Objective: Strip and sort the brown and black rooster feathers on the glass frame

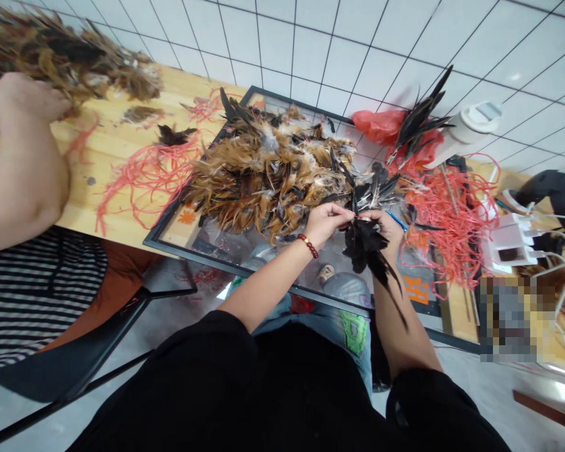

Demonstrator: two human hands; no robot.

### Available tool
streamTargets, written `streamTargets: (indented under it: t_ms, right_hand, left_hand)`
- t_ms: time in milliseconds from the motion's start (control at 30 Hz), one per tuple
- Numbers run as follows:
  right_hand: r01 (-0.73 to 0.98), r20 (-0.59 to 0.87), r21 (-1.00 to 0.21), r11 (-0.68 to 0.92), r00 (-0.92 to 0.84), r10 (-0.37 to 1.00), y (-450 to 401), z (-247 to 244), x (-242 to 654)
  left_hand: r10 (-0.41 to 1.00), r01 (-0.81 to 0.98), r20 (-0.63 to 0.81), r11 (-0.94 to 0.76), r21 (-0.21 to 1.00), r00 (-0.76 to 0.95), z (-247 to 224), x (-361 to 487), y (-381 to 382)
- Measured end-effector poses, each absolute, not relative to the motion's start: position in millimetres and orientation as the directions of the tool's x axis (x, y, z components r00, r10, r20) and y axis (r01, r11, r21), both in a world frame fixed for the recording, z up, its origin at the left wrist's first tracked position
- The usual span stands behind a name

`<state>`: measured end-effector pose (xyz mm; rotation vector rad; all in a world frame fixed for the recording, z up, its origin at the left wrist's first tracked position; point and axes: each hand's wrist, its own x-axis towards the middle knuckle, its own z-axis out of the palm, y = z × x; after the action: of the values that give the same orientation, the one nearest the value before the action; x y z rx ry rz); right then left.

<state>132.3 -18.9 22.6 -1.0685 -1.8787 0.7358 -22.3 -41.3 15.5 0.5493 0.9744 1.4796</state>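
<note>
My left hand (327, 223), with a beaded bracelet at the wrist, is closed in a pinch at the stems of a bunch of black feathers (365, 245). Close beside it, my right hand (388, 229) is also closed on this bunch, and the long feathers hang down over its wrist. A bit of red shows at the stems between my fingertips. Something slim and blue (396, 220) sticks out by my right hand; its kind is unclear. Left of my hands spreads a large pile of brown feathers (273, 176). More dark feathers (376, 188) lie just beyond my fingers.
Below lies a black-framed glass panel (162, 237). Red plastic strands are heaped at right (452, 220) and left (145, 176). A red bag (379, 125), white container (475, 122) and white charger with cables (511, 242) stand rightward. A co-worker's arm (23, 150) reaches feathers at left.
</note>
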Motion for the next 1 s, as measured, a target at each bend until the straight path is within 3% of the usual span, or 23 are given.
streamTargets:
  t_ms: [267, 500, 633, 800, 1000]
  right_hand:
    - [0.270, 0.325, -0.890, 0.367, -0.187, 0.927, -15.0, 23.7, 125.9]
    - [0.071, -0.013, -0.997, 0.005, -0.237, 0.972, -1.1, 17.6, 126.0]
    - [0.052, -0.065, -0.997, -0.052, -0.283, 0.957, -4.7, 20.5, 121.5]
    - [0.026, -0.057, -0.998, -0.052, -0.266, 0.962, -10.5, 28.4, 118.4]
    - [-0.016, -0.245, -0.964, -0.264, -0.317, 0.916, -9.9, 35.2, 121.4]
  left_hand:
    - [0.983, -0.473, -0.036, -0.054, 0.879, -0.178, 12.9, -24.1, -40.8]
    - [0.992, -0.379, 0.057, -0.095, 0.921, -0.110, 15.3, -24.2, -43.9]
    - [0.990, -0.313, 0.088, -0.118, 0.942, -0.110, 16.4, -21.4, -46.0]
    - [0.961, -0.119, 0.195, -0.220, 0.968, -0.194, 12.9, -15.4, -50.5]
    - [0.913, 0.130, 0.296, -0.269, 0.954, -0.279, 4.6, -10.4, -55.9]
